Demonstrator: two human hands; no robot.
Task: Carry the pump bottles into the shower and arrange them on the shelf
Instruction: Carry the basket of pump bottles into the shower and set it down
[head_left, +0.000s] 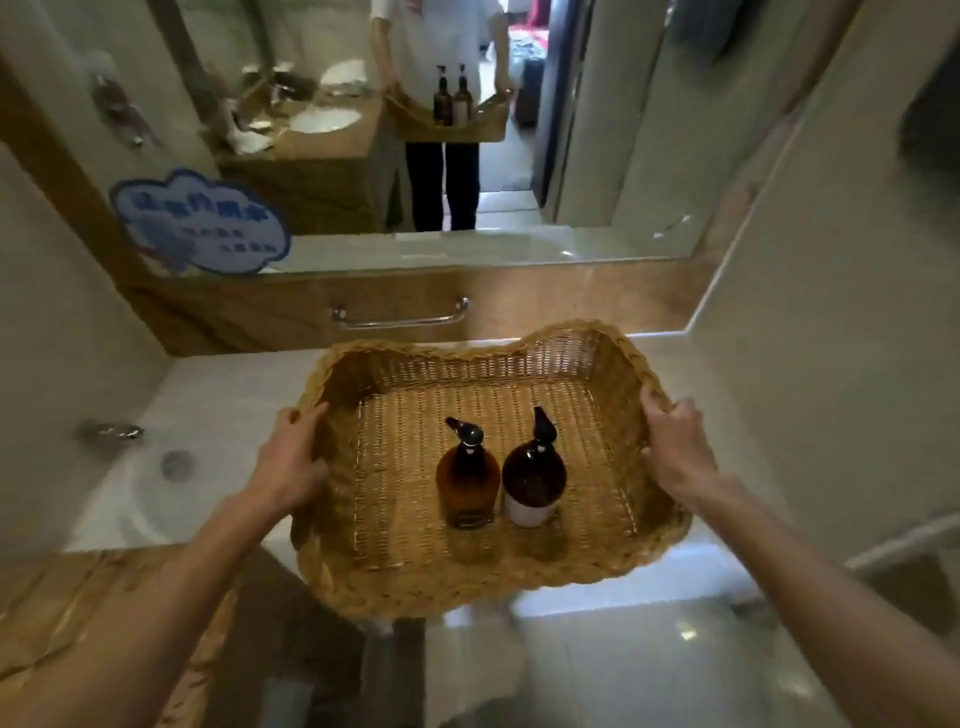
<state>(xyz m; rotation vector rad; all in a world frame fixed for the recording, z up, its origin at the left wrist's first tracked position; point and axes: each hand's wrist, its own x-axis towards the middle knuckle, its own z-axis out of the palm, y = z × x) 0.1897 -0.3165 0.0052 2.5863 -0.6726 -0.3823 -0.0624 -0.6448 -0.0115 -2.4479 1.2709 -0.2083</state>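
**2 pump bottles ride in a wicker basket**

Head view: both hands carry a wicker basket (483, 582) in front of a wall mirror (597, 156). The left hand (291, 462) is curled over the basket's left rim, and the right hand (675, 447) is curled over the right rim. Inside stand 2 amber pump bottles, upright and just beside each other: the left bottle (467, 480) and the right bottle (534, 480), which has a white lower part. A chrome grab bar (400, 317) is fixed below the mirror. A blue sticker (202, 226) sits at the mirror's lower left corner.
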